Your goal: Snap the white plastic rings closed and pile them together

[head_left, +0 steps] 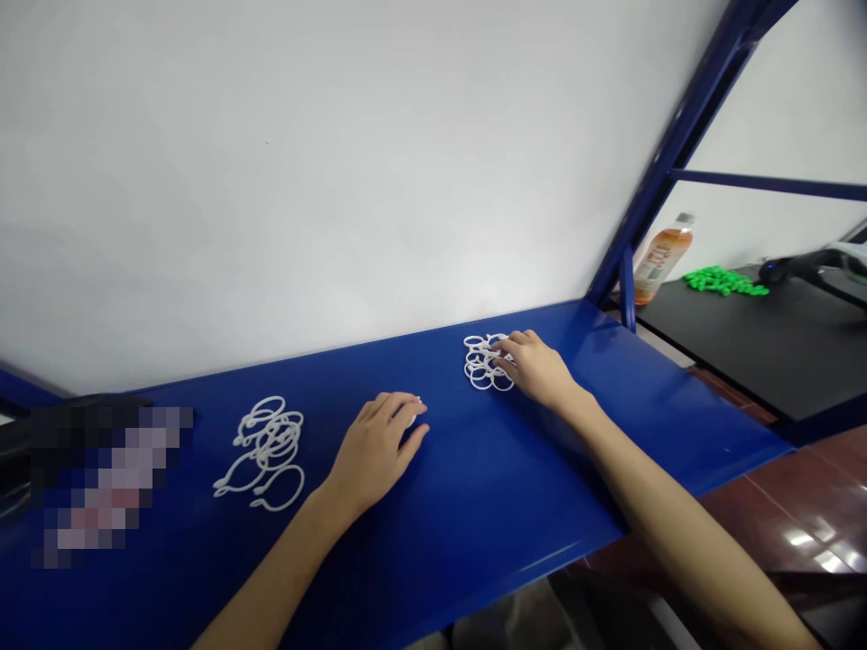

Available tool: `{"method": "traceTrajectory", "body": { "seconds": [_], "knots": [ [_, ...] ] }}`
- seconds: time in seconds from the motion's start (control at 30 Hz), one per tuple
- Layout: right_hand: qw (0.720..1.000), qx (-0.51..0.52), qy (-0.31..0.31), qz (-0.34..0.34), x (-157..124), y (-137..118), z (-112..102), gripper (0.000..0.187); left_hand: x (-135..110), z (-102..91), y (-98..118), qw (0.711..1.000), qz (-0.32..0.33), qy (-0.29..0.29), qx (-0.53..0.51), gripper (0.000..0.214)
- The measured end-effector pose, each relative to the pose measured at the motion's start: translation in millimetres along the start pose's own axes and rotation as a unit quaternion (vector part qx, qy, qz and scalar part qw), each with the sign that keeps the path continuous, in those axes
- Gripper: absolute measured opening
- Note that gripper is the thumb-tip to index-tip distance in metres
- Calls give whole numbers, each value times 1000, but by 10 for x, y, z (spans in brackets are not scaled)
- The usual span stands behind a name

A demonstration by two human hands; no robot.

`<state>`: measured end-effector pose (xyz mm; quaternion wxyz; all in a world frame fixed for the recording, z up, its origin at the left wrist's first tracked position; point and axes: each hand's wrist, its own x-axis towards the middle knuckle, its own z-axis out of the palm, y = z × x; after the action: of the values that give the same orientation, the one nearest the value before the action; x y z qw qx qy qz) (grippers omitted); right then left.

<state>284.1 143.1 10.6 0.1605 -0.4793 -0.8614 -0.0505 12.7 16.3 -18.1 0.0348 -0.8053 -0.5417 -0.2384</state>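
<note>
My left hand (376,447) rests low over the blue table, its fingers curled round a small white plastic piece (413,419) that is mostly hidden. Under the fingertips of my right hand (538,368) lies a cluster of small white plastic rings (480,383). Thumb and forefinger there are apart and reach into the cluster's right side; whether they touch a ring is hard to see. Left of my left hand, a loose pile of larger white open loops with small looped ends (277,442) lies on the table.
The blue tabletop (467,506) meets a white wall (339,181). A blue metal post (667,149) rises at the right. Beyond it, a black table (718,343) bears a drink bottle (664,257) and green pieces (724,281). A dark object (74,411) lies far left, beside a pixelated patch.
</note>
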Motion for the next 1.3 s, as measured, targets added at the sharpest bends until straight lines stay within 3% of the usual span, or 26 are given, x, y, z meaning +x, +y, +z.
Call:
{"method": "traceTrajectory", "body": {
  "seconds": [0.1,0.2,0.3,0.43,0.6,0.7,0.8,0.9,1.03,1.3],
  "knots": [
    [997,26,61,-45,-11,-94,21,24,7,-7,-103,996,-76,-16,33,36],
    [986,70,88,-122,-38,-278,70,23,-8,42,-175,994,-92,-56,38,41],
    [972,124,51,-192,-93,-496,145,24,-20,98,-171,994,-86,-62,33,38],
    [956,175,-20,-233,-170,-695,249,32,-18,122,-113,996,-75,-39,16,43],
    [932,311,-55,-175,-222,-771,288,47,-2,83,-68,998,-59,23,11,40],
    [895,427,-80,-103,-246,-825,245,34,-6,69,-25,993,-70,90,41,41],
    [870,474,-108,-76,-265,-889,199,21,-17,68,39,989,-61,118,58,47],
    [879,464,-92,-56,-264,-915,190,17,-17,55,94,994,-30,103,0,46],
    [903,422,-48,-59,-255,-886,205,9,7,17,125,991,-25,27,-131,29],
    [931,282,-38,-229,-294,-830,250,19,42,15,128,962,-139,18,-235,17]
  ]
}}
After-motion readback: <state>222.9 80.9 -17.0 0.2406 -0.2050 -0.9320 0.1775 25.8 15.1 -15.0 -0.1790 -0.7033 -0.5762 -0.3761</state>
